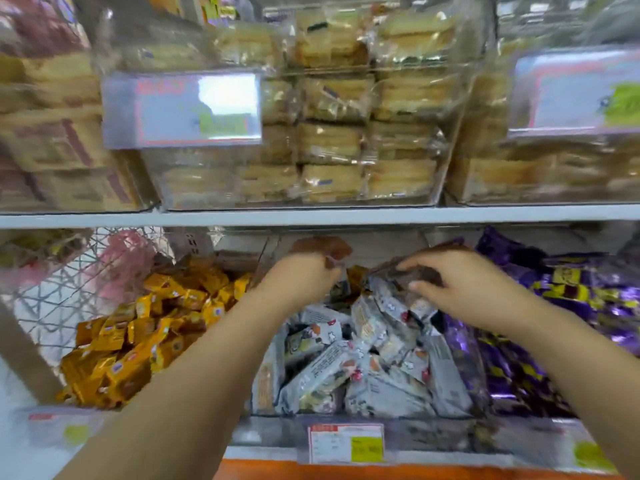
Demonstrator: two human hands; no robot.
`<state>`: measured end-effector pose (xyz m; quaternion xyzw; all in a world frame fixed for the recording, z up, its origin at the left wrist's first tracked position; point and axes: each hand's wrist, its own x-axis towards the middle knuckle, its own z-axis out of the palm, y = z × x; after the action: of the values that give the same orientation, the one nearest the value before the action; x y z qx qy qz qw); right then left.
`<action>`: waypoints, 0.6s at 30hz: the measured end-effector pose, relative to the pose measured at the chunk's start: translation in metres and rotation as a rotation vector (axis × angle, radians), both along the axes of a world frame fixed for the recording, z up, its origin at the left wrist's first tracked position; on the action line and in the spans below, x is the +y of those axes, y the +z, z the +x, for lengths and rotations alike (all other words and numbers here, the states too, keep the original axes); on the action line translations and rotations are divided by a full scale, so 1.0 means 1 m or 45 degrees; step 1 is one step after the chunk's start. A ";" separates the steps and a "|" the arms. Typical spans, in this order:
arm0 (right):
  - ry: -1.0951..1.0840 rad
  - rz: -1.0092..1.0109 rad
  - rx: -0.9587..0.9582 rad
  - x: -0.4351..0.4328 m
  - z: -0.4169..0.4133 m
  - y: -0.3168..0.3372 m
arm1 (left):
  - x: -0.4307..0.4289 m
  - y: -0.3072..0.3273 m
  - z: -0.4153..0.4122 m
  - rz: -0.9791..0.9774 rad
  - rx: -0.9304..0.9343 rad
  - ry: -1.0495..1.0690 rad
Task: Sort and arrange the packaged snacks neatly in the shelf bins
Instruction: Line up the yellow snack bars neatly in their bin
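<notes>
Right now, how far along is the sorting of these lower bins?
Looks done: the upper-shelf pastry packs sit in tidy stacks; orange packets and purple packets keep to their own bins. In hand: the left grip holds a brown packet and the right grip pinches a second brown packet, both above the middle bin. Left: the grey packets there lie jumbled, and the orange ones are heaped loosely.

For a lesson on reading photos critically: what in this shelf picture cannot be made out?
Head view throughout.
Label: print blurred and too small.
Left hand: fingers hidden behind the hand itself; its grip on the brown packet is lost in blur.
Right hand: whatever lies under its fingers is blurred.
Purple packets: cut off by the right edge.
Grey packets: lower layers buried under the top ones.
</notes>
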<state>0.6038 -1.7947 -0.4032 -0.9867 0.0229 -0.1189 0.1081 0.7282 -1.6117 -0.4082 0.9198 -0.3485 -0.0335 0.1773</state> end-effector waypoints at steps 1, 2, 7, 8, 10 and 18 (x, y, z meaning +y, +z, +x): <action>-0.003 0.012 0.014 -0.005 -0.002 -0.001 | -0.013 0.000 0.004 0.016 0.039 -0.038; 0.000 0.028 0.037 -0.010 -0.004 -0.003 | -0.024 0.000 0.009 0.024 0.089 -0.054; 0.045 0.175 0.158 -0.028 -0.006 -0.011 | -0.056 -0.018 0.043 0.214 0.263 -0.060; 0.052 0.193 0.159 -0.030 -0.006 -0.012 | -0.060 -0.023 0.049 0.239 0.264 -0.064; 0.064 0.226 0.161 -0.032 -0.004 -0.014 | -0.068 -0.034 0.056 0.267 0.283 -0.079; 0.063 0.196 0.125 -0.031 0.002 -0.017 | -0.080 -0.058 0.064 0.328 0.095 -0.062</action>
<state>0.6063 -1.8259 -0.4204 -0.9804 0.0129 -0.0654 0.1853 0.7926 -1.6921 -0.4662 0.9243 -0.3567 -0.1163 0.0696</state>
